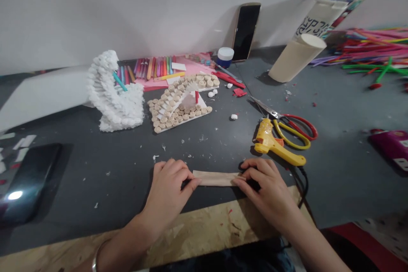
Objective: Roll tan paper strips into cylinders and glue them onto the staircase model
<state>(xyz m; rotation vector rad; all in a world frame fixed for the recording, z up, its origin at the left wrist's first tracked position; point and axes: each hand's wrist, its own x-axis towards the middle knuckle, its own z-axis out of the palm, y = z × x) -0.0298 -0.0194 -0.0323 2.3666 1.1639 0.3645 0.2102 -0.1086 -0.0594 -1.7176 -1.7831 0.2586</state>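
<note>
A beige paper strip (pixel 218 178) is stretched flat between my hands, close to the front edge of the dark table. My left hand (pixel 170 185) pinches its left end between thumb and fingers. At the other end, my right hand (pixel 264 187) grips the strip the same way. Beyond them stands a small model staircase (pixel 181 106) covered in rolled beige paper coils, with a red piece on it. To its left is a curved model (pixel 117 97) covered in white crumpled bits, with a teal stick.
A yellow glue gun (pixel 277 146) and scissors (pixel 287 124) lie beyond my right hand. One phone (pixel 32 182) rests at left; another phone (pixel 247 32) leans on the wall. A beige paper roll (pixel 296 57) and colourful pipe cleaners (pixel 372 46) are at the back right.
</note>
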